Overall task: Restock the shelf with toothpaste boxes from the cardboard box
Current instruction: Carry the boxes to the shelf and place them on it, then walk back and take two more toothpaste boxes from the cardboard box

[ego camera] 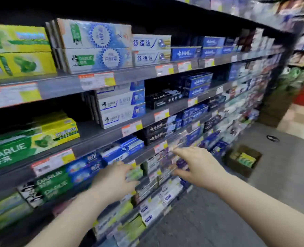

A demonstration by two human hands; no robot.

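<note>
Bare forearms reach in from the near edge toward a dark metal shelf (101, 132) that runs from near left to far right. The left hand (115, 180) lies flat against the front of a lower tier, fingers spread and loose, its grip holding nothing; it touches or nearly touches green and white toothpaste boxes (135, 173) there, though motion blur makes the contact hard to judge. The right hand (199, 166) is stretched out just to the right, palm down, fingers splayed and empty, in front of blurred purple and white packs on the same tier. Left of the hands, green Darlie boxes (51, 184) are stacked at the shelf front, and higher tiers hold yellow, white, blue and black cartons behind price labels (97, 80). Farther right, on the grey floor (281, 175), stands the open cardboard box (243, 160) with yellow-green toothpaste cartons inside, well apart from both hands.
</note>
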